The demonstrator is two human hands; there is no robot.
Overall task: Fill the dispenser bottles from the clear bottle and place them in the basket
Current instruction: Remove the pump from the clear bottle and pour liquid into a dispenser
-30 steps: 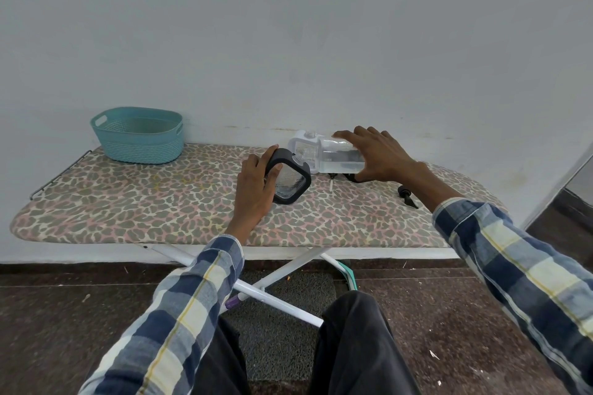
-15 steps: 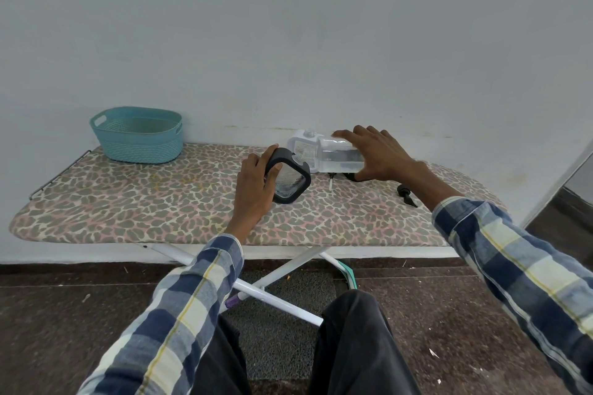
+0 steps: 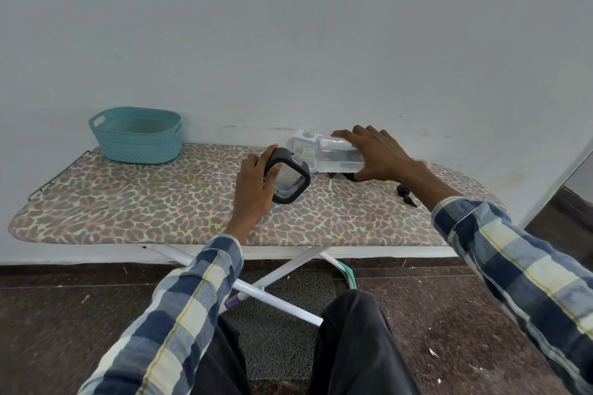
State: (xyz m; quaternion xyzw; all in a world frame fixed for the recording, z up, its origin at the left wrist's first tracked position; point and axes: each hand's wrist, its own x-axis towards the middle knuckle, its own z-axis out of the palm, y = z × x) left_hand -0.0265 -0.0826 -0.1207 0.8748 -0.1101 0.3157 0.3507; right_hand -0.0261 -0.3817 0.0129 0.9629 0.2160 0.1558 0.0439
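Pouring appears under way: the right hand (image 3: 378, 154) grips the clear bottle (image 3: 337, 157) tipped on its side, neck toward the black-framed dispenser bottle (image 3: 288, 181), which the left hand (image 3: 256, 186) holds tilted on the ironing board (image 3: 128, 202). A second, white dispenser bottle (image 3: 301, 143) stands behind them; the teal basket (image 3: 136, 135) sits well apart at the board's left end. Next move likely calls for righting the clear bottle, then fitting a black pump head (image 3: 406, 194).

An ironing board (image 3: 128, 208) with a leopard-print cover stands on crossed white legs against the wall. A teal basket (image 3: 136, 135) sits at its far left corner. Right of centre stand a black-framed dispenser (image 3: 290, 181) and, behind it, a white one (image 3: 300, 146); a black pump head (image 3: 405, 193) lies further right.
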